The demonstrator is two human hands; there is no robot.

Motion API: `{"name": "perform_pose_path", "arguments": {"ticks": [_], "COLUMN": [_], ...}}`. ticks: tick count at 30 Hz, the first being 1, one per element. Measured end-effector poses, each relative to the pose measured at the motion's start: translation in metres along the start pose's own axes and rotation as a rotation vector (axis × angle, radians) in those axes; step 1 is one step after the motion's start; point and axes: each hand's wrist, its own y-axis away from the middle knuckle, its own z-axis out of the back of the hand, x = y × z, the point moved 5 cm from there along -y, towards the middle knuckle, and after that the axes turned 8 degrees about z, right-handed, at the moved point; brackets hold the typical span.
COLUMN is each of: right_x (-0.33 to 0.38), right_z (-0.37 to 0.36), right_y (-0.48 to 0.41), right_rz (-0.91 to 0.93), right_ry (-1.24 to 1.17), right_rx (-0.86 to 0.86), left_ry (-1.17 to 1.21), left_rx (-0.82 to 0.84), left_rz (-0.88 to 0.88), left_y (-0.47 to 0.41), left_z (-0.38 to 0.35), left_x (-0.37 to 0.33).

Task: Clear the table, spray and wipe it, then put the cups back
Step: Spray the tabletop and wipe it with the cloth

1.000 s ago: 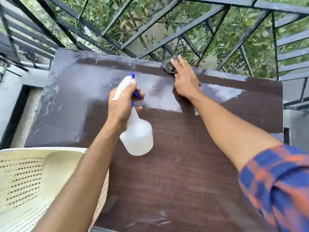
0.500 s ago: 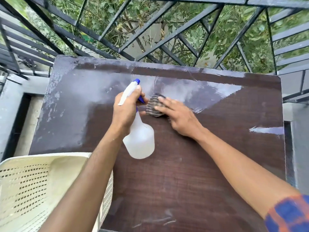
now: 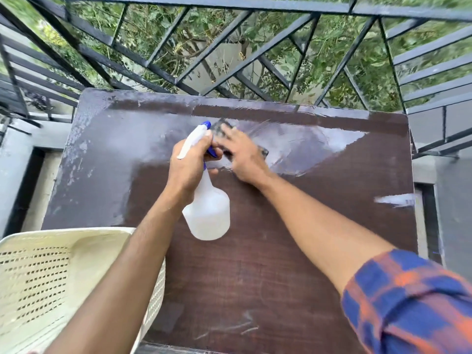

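- Cloth (image 3: 264,151): dark, blurred; pressed flat on wet tabletop (image 3: 281,277) beneath straight, spread fingers (image 3: 227,131) of right hand (image 3: 242,157).
- Spray bottle (image 3: 208,215): neck gripped by curled fingers of left hand (image 3: 190,167).

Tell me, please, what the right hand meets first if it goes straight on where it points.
Probably nothing on the dark brown tabletop: the right hand would reach its far edge, then the black metal railing; depth unclear.

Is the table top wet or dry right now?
Partly wet: the table shines with smeared streaks on its far half, near the right hand; its near half looks dull, dry.
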Motion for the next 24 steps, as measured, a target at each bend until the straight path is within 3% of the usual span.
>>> {"name": "perform_pose_path", "arguments": {"ticks": [1,3,6,8,10,11,14,16,19,21,24], "right_x": [0.006,0.005,0.005,0.01,0.011,0.006,-0.03,-0.035,-0.023,-0.006,0.006], "right_z": [-0.008,-0.004,0.016,0.027,0.037,0.044,0.07,0.082,0.075,0.054,0.014], "right_y": [0.006,0.01,0.0,-0.013,-0.02,-0.023,-0.014,-0.007,-0.011,-0.017,-0.027], "right_rz": [0.054,-0.132,-0.549,-0.658,-0.7,-0.707,-0.759,-0.756,-0.496,-0.261,-0.069], "right_ry": [-0.037,-0.249,-0.866,-1.314,-1.448,-1.318,-0.424,-0.308,-0.166,-0.058,0.107], "right_rx": [-0.012,-0.077,-0.184,-0.234,-0.206,-0.182,-0.276,-0.407,-0.442,-0.317,-0.02], "left_ry": [0.006,0.012,0.01,0.027,0.046,0.06,0.073,0.084,0.08,0.093,0.125], "left_rx": [0.014,0.03,0.018,0.02,0.018,0.016,-0.009,-0.019,-0.05,-0.086,-0.14], "left_rz": [-0.007,-0.023,-0.013,-0.007,-0.017,-0.014,-0.001,-0.006,-0.01,0.001,0.018], "left_y": [0.002,0.005,0.01,0.012,0.014,0.015,0.015,0.014,0.009,0.005,0.001], "left_z": [-0.003,-0.009,-0.015,-0.02,-0.021,-0.021,-0.014,-0.009,0.001,0.009,0.019], "left_x": [0.001,0.002,0.002,0.0,-0.001,-0.001,0.0,0.001,0.005,0.006,0.008]}}
